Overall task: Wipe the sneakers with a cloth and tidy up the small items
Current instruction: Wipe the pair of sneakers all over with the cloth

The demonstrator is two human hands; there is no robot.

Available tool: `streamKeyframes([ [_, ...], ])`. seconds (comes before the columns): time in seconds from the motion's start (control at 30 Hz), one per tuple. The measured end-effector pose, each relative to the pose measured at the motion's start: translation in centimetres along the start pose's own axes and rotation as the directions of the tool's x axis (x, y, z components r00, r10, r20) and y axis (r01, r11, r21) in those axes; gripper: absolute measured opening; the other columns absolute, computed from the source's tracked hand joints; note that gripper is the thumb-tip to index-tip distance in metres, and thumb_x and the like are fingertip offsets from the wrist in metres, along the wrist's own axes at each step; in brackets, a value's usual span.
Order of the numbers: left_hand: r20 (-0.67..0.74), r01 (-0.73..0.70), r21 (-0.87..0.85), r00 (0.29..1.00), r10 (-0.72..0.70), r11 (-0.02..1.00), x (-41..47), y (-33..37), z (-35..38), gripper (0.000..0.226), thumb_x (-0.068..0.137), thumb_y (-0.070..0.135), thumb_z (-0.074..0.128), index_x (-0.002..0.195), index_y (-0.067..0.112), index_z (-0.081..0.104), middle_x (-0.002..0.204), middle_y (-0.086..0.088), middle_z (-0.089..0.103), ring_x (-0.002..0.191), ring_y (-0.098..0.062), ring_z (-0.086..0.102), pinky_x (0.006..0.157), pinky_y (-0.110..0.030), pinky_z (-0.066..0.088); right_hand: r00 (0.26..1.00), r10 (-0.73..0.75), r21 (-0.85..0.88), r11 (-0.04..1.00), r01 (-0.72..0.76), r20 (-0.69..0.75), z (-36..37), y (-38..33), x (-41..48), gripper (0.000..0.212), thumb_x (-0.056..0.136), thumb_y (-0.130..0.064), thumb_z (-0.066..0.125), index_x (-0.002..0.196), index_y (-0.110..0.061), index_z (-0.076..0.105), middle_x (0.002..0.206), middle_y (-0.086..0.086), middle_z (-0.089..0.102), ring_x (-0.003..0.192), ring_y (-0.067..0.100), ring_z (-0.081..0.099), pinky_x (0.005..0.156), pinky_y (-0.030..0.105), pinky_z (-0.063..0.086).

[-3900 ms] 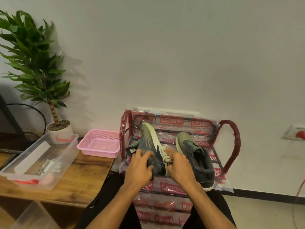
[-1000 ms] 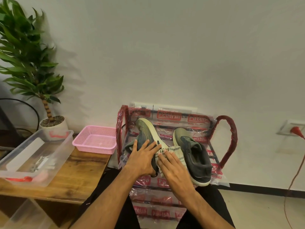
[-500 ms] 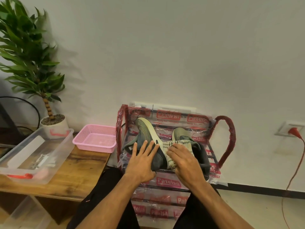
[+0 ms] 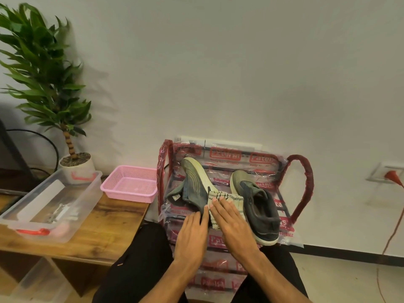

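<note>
1. Sneakers [image 4: 258, 204]: a pair on the top tier of a red rack [image 4: 302, 184] wrapped in clear plastic. The tipped sneaker [image 4: 194, 189] lies on its side, and the upright sneaker [image 4: 262, 215] stands just beside it to the right.
2. Cloth [image 4: 225, 199]: pale with dark markings, bunched between the two shoes and touching the pale sole edge of the tipped one.
3. Right hand [image 4: 234, 228]: flat, fingers straight and close together, pressing down on the cloth.
4. Left hand [image 4: 192, 235]: also flat with straight fingers, gripping nothing; its fingertips rest against the near end of the tipped sneaker.
5. Step in hand, as judged: wiping the tipped sneaker along its sole edge. The next move probably calls for the left hand to steady the shoe while the right drags the cloth along it. The upright sneaker would follow.
6. Tidying looks not yet begun. Small items [image 4: 59, 212], too blurred to identify, lie in a clear box [image 4: 87, 193] on the wooden table [image 4: 113, 226], with a pink basket [image 4: 131, 184] near.
7. Writing: the wrap carries repeated red labels [image 4: 213, 283] reading roughly "Patelsa". Under some runs a line that begins "Regd No.", its digits too small to read with confidence.
</note>
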State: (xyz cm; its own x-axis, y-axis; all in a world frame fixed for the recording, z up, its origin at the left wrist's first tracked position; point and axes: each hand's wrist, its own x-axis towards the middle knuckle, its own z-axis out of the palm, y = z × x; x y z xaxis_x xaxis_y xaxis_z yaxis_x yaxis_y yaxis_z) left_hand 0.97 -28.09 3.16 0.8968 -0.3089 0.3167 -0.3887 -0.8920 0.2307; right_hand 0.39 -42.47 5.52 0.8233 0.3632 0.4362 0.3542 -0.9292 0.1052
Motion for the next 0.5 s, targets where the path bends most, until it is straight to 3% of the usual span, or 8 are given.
streamKeyframes([
  [0.13,0.004,0.128,-0.259,0.991,-0.131,0.957,0.2,0.6,-0.2,0.071,0.096,0.012,0.057,0.154,0.029,0.019,0.141,0.005,0.044,0.116,-0.008,0.053,0.098,-0.024,0.047,0.999,-0.012,-0.036,0.999,0.011,-0.045,0.1,0.6,0.3,0.06,0.077,0.001,0.033,0.132,-0.004,0.058,0.138,0.012,0.054,0.133,0.026,0.045,0.118,0.036,0.012],
  [0.2,0.004,0.234,-0.499,0.963,-0.268,0.834,0.6,1.0,-0.5,0.07,0.09,0.004,0.063,0.147,0.035,0.037,0.132,0.011,0.054,0.112,0.0,0.053,0.095,-0.018,0.046,0.993,-0.053,-0.052,0.998,0.048,-0.101,0.7,0.2,-0.2,0.057,0.076,0.004,0.052,0.133,-0.003,0.056,0.14,0.013,0.052,0.136,0.026,0.042,0.118,0.037,0.014],
  [0.3,0.083,0.368,-0.71,0.89,-0.448,0.6,1.2,1.1,-1.1,0.066,0.085,-0.008,0.063,0.133,0.037,0.052,0.114,0.006,0.065,0.101,-0.005,0.062,0.077,-0.015,0.052,0.993,-0.114,-0.017,0.993,0.114,-0.028,1.0,-0.7,-1.4,0.077,0.059,0.0,0.084,0.131,-0.003,0.058,0.14,0.014,0.052,0.132,0.027,0.047,0.112,0.041,0.023],
  [0.37,0.139,0.399,-0.741,0.878,-0.458,0.54,1.6,1.2,-1.4,0.066,0.083,-0.01,0.065,0.128,0.037,0.052,0.104,0.007,0.064,0.093,-0.004,0.061,0.066,-0.01,0.048,0.994,-0.112,-0.055,0.992,0.112,-0.006,0.9,-0.1,-1.2,0.077,0.059,0.0,0.082,0.132,-0.004,0.057,0.14,0.014,0.052,0.132,0.028,0.047,0.11,0.042,0.025],
  [0.5,0.15,0.391,-0.767,0.88,-0.451,0.508,3.0,1.7,-2.2,0.067,0.081,-0.012,0.066,0.122,0.04,0.052,0.1,0.007,0.062,0.088,-0.001,0.058,0.057,-0.006,0.042,0.995,0.023,-0.062,0.998,-0.029,-0.096,0.8,0.9,0.2,0.056,0.076,0.007,0.045,0.131,-0.001,0.058,0.138,0.015,0.054,0.131,0.031,0.049,0.119,0.038,0.012],
])
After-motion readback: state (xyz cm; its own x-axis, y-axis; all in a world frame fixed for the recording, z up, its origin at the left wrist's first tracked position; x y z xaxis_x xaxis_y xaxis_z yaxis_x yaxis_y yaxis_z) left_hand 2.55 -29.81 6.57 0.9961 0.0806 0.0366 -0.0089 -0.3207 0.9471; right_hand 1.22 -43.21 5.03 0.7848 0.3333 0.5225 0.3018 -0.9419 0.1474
